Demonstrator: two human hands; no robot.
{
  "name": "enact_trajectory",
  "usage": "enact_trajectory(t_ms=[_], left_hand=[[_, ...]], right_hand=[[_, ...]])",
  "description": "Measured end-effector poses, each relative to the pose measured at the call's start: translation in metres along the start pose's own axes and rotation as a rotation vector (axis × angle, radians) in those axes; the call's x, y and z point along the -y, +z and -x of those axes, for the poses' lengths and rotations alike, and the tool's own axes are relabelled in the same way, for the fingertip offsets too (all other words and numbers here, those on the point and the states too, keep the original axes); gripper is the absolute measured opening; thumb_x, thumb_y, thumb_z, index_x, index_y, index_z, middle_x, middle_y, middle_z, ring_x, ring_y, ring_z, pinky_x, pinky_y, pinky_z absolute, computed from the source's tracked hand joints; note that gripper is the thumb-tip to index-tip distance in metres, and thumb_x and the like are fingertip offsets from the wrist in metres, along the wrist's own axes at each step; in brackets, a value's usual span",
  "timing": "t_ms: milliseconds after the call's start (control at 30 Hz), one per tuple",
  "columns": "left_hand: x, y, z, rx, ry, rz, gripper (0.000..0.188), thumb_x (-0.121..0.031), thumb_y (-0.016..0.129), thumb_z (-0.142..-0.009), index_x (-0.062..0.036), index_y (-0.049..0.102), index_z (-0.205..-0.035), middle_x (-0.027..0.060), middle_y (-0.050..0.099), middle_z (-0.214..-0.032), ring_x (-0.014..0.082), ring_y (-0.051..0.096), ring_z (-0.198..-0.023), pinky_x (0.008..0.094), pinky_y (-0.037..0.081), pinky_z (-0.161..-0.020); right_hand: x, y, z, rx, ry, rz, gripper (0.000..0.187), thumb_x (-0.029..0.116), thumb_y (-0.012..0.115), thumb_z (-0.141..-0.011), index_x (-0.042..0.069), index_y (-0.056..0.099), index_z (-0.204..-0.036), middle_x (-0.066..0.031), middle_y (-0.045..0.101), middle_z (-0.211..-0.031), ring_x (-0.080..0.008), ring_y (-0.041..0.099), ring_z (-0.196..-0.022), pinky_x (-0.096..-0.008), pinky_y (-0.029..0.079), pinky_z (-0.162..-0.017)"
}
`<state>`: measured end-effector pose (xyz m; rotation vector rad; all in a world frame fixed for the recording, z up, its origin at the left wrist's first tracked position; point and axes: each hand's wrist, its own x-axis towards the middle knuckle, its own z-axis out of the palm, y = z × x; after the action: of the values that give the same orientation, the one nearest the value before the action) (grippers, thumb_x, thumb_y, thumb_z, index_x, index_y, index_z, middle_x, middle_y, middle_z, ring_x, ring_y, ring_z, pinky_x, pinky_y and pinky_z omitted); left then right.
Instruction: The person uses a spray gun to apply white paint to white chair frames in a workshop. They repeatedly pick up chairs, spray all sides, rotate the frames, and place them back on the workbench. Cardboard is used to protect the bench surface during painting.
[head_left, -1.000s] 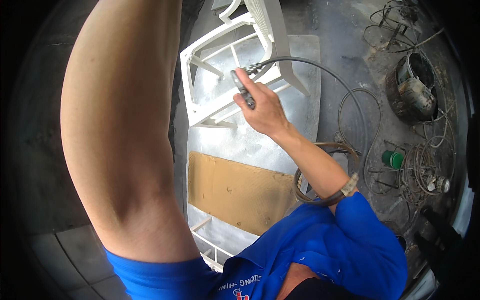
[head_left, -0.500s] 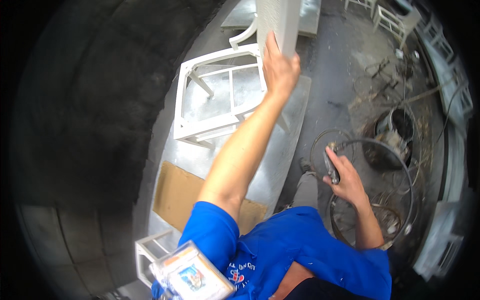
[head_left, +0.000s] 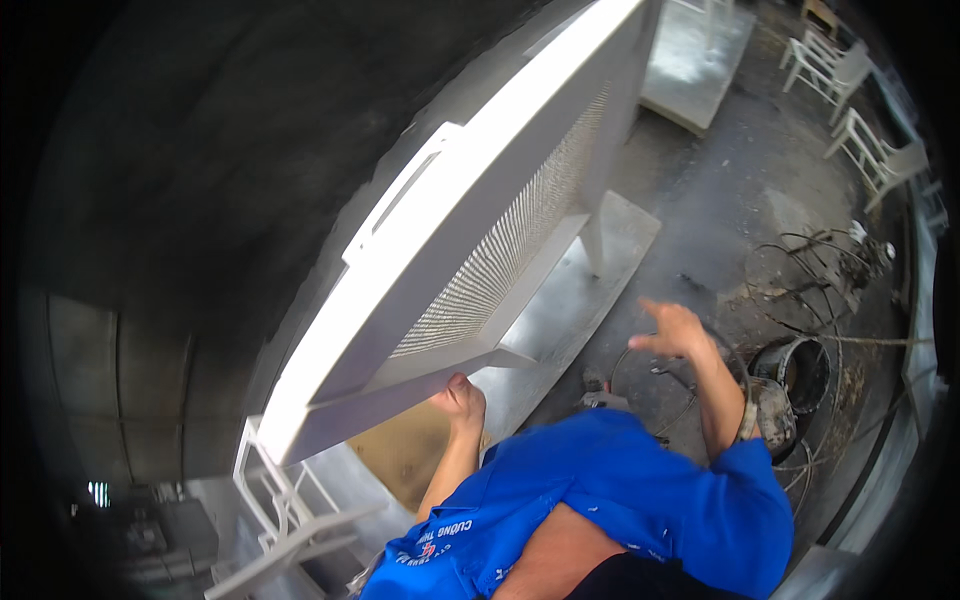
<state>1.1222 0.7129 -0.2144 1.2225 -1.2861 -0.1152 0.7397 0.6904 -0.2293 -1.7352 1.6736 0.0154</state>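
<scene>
A large white piece of furniture [head_left: 450, 215] with a ribbed inset panel tilts across the middle of the head view, close to me; its exact kind I cannot tell. My left hand [head_left: 461, 402] grips its lower near edge, with the fingers partly hidden. To the right, away from the piece, my right hand [head_left: 672, 330] is raised with the fingers stretched out and the thumb apart. No spray gun shows in it. A dark hose [head_left: 742, 375] curves past the right forearm. Something small and dark below that hand is too blurred to name.
Under the white piece lies a metal-topped platform [head_left: 625, 235] with brown cardboard [head_left: 405, 455] on it. A white frame [head_left: 290, 500] stands at lower left. Right of me are a dirty bucket [head_left: 795, 370] and tangled hoses [head_left: 825, 265]; white chairs [head_left: 835, 70] stand at far right.
The white piece has swung down and nearer, covering the platform's middle. My left hand has moved from its far end to the near lower edge. My right hand has let go of the spray gun.
</scene>
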Motion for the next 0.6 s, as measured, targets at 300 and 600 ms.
enact_trajectory(t_ms=[300,600], left_hand=[[-0.074,-0.032,-0.118,-0.183,-0.116,-0.195,0.077,-0.076,0.050,-0.096,-0.0005,0.060,-0.092,-0.0011,0.053,-0.073,0.0115,0.047,-0.069,0.0308,0.041,-0.061],[-0.198,-0.085,-0.231,0.118,-0.094,-0.162,0.066,-0.058,0.052,-0.104,0.0043,0.071,-0.113,0.0093,0.072,-0.098,0.0149,0.062,-0.087,0.0291,0.050,-0.079]], right_hand=[[-0.027,0.036,-0.115,-0.219,-0.058,-0.111,0.114,0.041,0.092,-0.074,-0.001,0.029,-0.159,-0.0322,0.059,-0.138,-0.0433,0.058,-0.130,-0.0456,0.048,-0.109],[0.039,0.060,-0.090,0.051,-0.254,-0.782,0.056,0.010,0.086,-0.065,-0.004,0.067,-0.115,-0.0112,0.068,-0.109,-0.0212,0.065,-0.098,-0.0368,0.053,-0.088]])
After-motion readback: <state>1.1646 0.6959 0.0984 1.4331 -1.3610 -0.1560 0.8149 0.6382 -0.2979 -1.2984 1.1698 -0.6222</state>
